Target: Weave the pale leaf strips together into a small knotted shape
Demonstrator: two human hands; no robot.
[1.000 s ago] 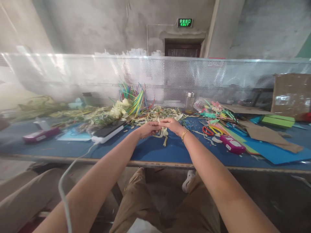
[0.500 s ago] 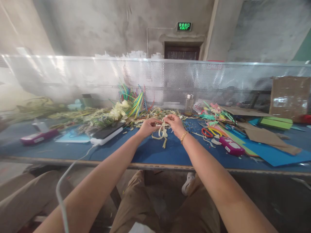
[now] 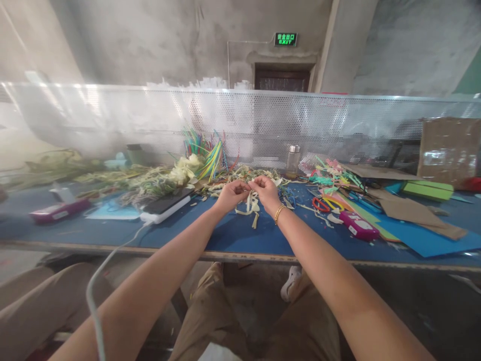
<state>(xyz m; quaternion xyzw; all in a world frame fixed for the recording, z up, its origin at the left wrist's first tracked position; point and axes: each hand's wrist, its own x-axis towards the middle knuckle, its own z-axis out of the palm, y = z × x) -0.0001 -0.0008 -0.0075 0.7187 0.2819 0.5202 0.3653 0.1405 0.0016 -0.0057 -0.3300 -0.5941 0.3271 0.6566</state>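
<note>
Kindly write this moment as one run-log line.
left hand: beside right hand, grip unclear; right hand: pinching pale strips, ends trailing below; bottle: upright behind

The door [image 3: 282,80] is dark and set back in a rough gray wall [image 3: 150,45]. Just above the door, a sign [image 3: 285,39] glows green. A thin wire [image 3: 228,65] runs down left of the door. Right of the door stands a gray post [image 3: 347,45]. In front of the door is a metal screen [image 3: 270,113] full of tiny holes, with bright shine far left of the door. Nearer than the door sits a long blue table [image 3: 240,238].
</note>
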